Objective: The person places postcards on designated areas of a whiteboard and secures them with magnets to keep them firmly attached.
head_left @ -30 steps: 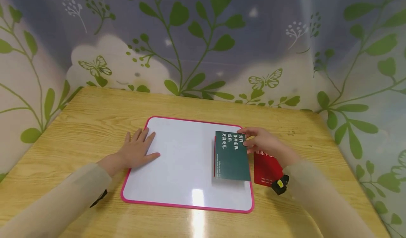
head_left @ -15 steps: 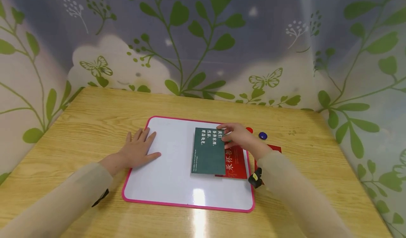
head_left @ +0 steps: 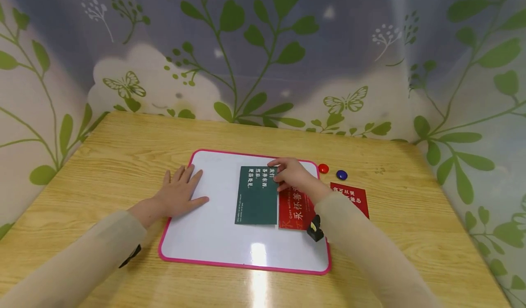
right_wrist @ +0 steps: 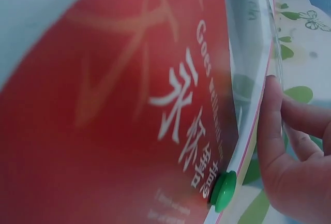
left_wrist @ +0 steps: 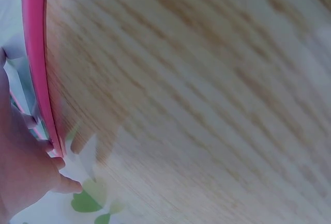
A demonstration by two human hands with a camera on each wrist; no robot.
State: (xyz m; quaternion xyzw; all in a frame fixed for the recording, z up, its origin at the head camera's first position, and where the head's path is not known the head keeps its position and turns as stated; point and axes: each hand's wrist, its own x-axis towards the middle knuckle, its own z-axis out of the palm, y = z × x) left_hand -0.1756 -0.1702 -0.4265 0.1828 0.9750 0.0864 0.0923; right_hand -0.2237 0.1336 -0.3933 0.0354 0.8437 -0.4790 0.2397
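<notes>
My left hand (head_left: 177,197) lies flat with spread fingers over the left edge of a pink-rimmed whiteboard (head_left: 209,244). At the board's middle, a dark green card (head_left: 256,203) with white lettering is pinched at its upper right edge by my right hand (head_left: 292,174). Beside it to the right is a red card (head_left: 292,212) on the board, partly covered by my right hand and wrist. A green round magnet (right_wrist: 224,190) sits on that red card in the right wrist view. In the left wrist view, my left fingers reach along the board's pink rim (left_wrist: 36,53).
Right of the board, a second red card (head_left: 356,196) lies on the wooden table (head_left: 135,139), partly hidden by my right sleeve. A red magnet (head_left: 323,168) and a blue magnet (head_left: 341,174) lie near the board's upper right corner. A patterned curtain (head_left: 255,61) stands behind.
My right hand has carried the green card leftward, from over the red card to beside it, and lowered it toward the board. The red and blue magnets came into sight. My left hand stays put.
</notes>
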